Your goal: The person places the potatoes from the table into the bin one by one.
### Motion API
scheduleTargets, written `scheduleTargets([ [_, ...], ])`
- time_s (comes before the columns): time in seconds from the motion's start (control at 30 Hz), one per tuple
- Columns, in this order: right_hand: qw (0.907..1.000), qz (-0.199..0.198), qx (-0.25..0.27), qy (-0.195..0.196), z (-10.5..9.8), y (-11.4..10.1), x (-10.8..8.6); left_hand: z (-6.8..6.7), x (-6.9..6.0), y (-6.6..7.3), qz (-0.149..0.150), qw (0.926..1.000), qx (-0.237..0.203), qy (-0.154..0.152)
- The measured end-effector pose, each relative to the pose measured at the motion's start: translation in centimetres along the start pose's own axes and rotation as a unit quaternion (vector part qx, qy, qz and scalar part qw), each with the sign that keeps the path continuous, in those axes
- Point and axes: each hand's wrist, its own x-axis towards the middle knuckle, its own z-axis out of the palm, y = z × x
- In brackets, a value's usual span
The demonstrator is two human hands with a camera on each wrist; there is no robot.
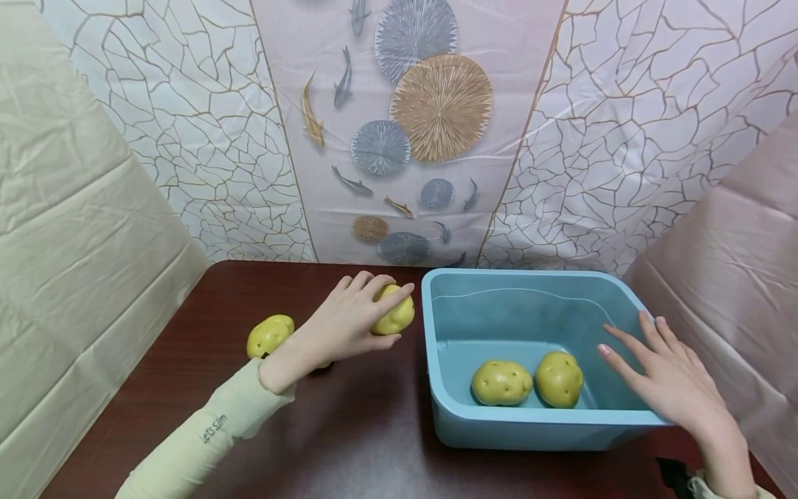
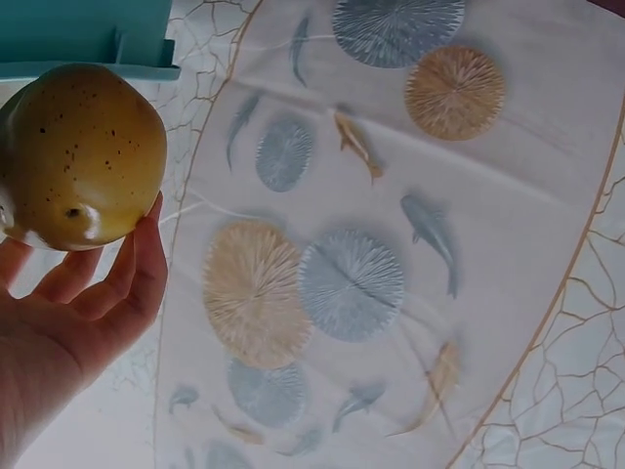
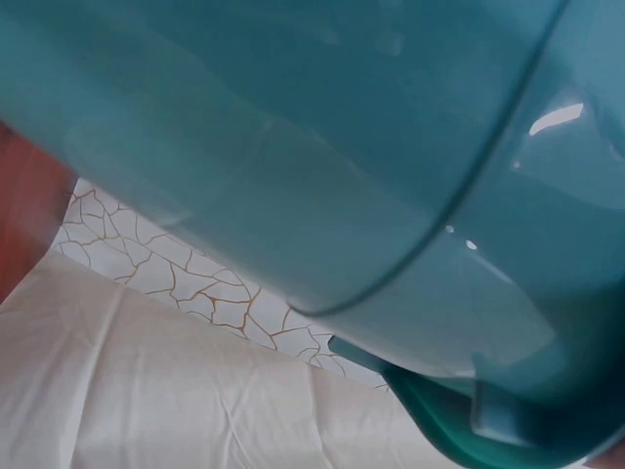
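The left hand [image 1: 349, 312] has its fingers curled round a yellow potato [image 1: 395, 312], held above the table [image 1: 349, 430] and just beside the bin [image 1: 530, 414], which is to that hand's right. Those fingers cover part of the potato, and the left wrist view crops it at the edge. Behind that wrist lies a second potato [image 1: 270, 336], partly masked by the forearm; a yellowish sliver peeks out beneath the wrist, too little showing to name it. The right wrist view is filled with blue-green plastic, so no fingers there! Smooth, lumpy, dimpled skin on the held potato, dark specks up close; glossy reddish-brown table under the hand; creased, patterned cloth [image 1: 436, 138] beyond it. The bin, blue plastic with rounded corners, has two potatoes inside, a longish one [image 1: 501, 383] and a rounder one [image 1: 559, 380], both left of the right hand [image 1: 676, 374], whose loose, spread fingers lie over the rim.
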Motion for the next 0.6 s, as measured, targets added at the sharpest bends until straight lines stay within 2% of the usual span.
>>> scheduleTargets([
  [0.23, 1.0, -0.002, 0.001, 0.001, 0.0, 0.0, 0.0, -0.4, 0.6, 0.4, 0.015, 0.9997, -0.009, 0.02],
  [0.43, 1.0, -0.001, 0.001, 0.0, 0.0, 0.0, 0.0, -0.8, 1.0, 0.8, 0.016, 0.9998, -0.007, 0.004],
  [0.6, 1.0, 0.0, 0.002, 0.001, 0.0, 0.1, 0.0, -0.9, 1.4, 1.1, 0.02, 0.9998, -0.004, 0.007],
])
